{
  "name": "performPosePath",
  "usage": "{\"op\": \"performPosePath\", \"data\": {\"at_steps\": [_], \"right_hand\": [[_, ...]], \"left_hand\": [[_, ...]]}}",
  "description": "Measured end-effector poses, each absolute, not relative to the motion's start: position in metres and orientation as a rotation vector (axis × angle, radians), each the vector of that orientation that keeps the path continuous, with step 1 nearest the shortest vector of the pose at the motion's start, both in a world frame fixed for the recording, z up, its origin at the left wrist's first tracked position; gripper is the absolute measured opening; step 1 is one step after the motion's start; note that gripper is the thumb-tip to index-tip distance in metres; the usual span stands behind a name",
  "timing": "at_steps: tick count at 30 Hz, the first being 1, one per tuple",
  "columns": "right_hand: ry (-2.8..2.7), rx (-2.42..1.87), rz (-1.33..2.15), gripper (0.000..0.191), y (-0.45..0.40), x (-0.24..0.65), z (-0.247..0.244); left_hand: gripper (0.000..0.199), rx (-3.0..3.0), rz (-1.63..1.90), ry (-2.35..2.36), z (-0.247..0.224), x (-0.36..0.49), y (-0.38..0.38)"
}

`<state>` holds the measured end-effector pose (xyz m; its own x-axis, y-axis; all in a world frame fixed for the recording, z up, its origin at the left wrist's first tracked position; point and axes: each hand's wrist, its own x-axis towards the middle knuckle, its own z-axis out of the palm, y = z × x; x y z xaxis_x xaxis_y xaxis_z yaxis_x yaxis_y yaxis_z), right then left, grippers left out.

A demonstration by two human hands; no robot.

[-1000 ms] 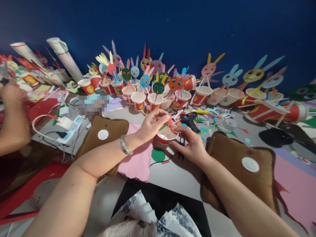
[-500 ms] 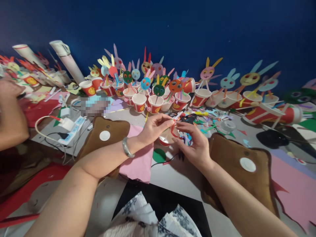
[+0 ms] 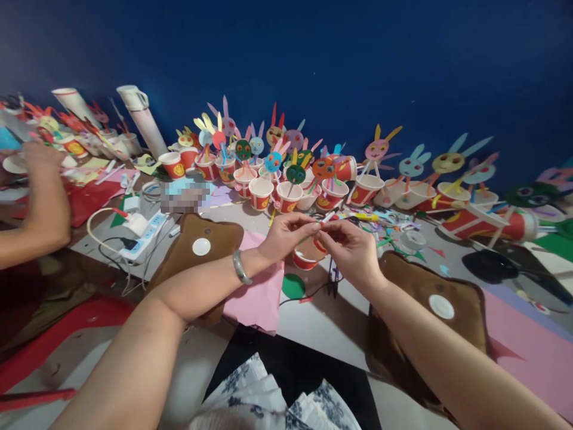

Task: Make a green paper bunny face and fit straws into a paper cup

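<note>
My left hand point(image 3: 287, 237), with a bangle on its wrist, pinches one part of a narrow red paper strip point(image 3: 319, 245). The fingertips of my right hand point(image 3: 353, 249) meet it there, closed on the same strip. Most of the strip is hidden behind the fingers. Just below both hands stands a red and white paper cup point(image 3: 306, 261). A green paper circle point(image 3: 293, 286) lies on the table in front of the cup, beside a dark cable. Dark-handled scissors point(image 3: 333, 279) lie under my right hand, partly covered.
Paper cups with paper rabbits point(image 3: 296, 174) line the wall. Brown cushions point(image 3: 206, 230) flank my arms, with pink paper point(image 3: 257, 292) by the left one. A power strip point(image 3: 145, 236), paper scraps point(image 3: 394, 221) and a tape roll point(image 3: 412, 240) lie around. Another person's arm point(image 3: 42, 197) is at far left.
My right hand has come in toward my left, and its fingers have closed on the red strip, whose loose curl is now mostly covered. The view has shifted slightly.
</note>
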<state>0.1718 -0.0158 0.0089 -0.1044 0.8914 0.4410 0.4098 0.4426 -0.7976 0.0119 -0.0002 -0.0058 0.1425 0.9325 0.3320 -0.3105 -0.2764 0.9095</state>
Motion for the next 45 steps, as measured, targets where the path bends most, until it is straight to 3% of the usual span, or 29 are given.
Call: {"op": "performPosePath", "data": {"at_steps": [13,19,25,29,45], "right_hand": [[-1.611,-1.102,0.652,0.021,-0.011,0.175,0.001],[-1.531,-1.055,0.76,0.022,-0.01,0.174,-0.001],[-1.535,-1.058,0.749,0.024,-0.008,0.174,-0.005],[-1.532,-1.06,0.745,0.022,-0.007,0.174,-0.005],[-1.512,-1.039,0.769,0.023,-0.003,0.175,-0.007]], "left_hand": [[0.035,1.556,1.354,0.78,-0.002,0.013,0.007],[0.04,1.841,1.082,1.029,0.024,-0.013,0.024],[0.019,2.055,0.637,1.535,0.03,-0.1,0.023],[0.037,2.035,0.343,1.858,0.01,-0.136,0.007],[0.039,2.069,0.184,1.984,-0.001,-0.129,-0.02]]}}
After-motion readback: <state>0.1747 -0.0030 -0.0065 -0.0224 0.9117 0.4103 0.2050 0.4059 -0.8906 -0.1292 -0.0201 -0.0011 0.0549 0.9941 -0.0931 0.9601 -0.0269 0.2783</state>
